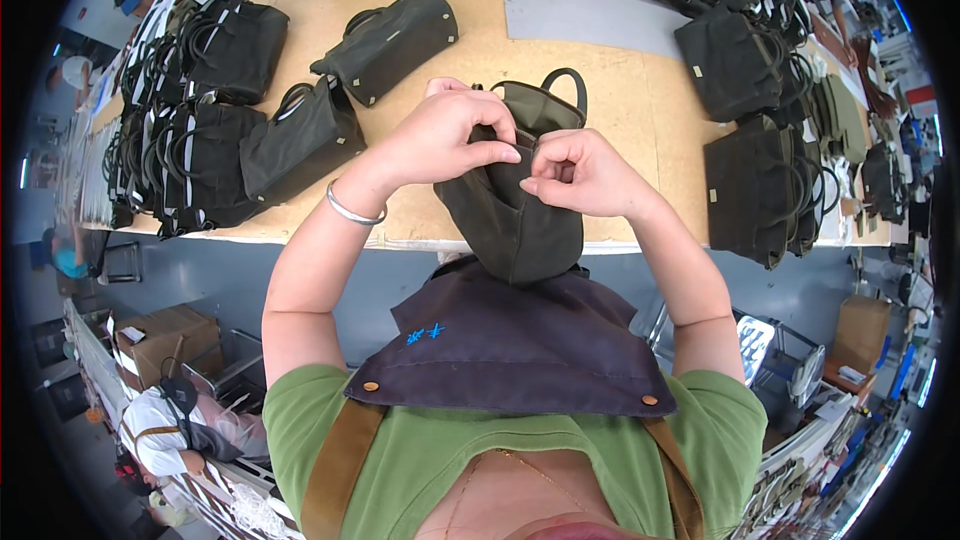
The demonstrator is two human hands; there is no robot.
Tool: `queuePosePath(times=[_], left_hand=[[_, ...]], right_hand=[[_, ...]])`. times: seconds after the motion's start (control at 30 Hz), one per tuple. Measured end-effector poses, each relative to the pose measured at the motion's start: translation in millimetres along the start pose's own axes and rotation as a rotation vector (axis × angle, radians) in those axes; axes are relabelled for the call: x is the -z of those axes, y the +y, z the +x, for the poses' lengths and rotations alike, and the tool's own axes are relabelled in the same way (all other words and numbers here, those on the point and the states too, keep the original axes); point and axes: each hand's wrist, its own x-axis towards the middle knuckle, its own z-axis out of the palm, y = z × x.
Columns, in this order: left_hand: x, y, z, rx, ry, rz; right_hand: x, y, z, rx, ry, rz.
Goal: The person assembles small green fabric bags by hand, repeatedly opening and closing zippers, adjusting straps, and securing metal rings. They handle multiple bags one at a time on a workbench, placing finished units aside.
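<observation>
A dark olive fabric handbag [515, 235] stands at the table's near edge in front of me, its mouth toward my hands. One looped handle [567, 85] rises at its far side. My left hand [465, 135] is closed at the left of the opening, thumb and fingers pinching its edge. Just across from it, my right hand [582, 172] is closed with curled fingers on the right part of the opening's edge. The fingertips of both hands are close together. What lies inside the bag is mostly hidden by them.
Two dark bags [395, 45] [305, 140] lie on the table to the left, beside a dense row of similar bags [215, 155]. More bags [755, 180] stand at the right and along the far side. A grey sheet [600, 12] covers part of the tabletop [640, 90].
</observation>
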Motion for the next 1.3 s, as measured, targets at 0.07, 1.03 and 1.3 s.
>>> queuePosePath(times=[0.07, 1.03, 1.3], left_hand=[[1.5, -0.3, 0.0, 0.038, -0.005, -0.019], [-8.4, 11.8, -3.3, 0.101, 0.098, 0.091], [-11.8, 14.3, -3.4, 0.148, 0.163, 0.11]], right_hand=[[1.4, 1.4, -1.5, -0.028, -0.013, -0.019], [6.5, -0.7, 5.3, 0.192, 0.026, -0.281], [4.5, -0.1, 4.4, 0.225, 0.041, -0.304]])
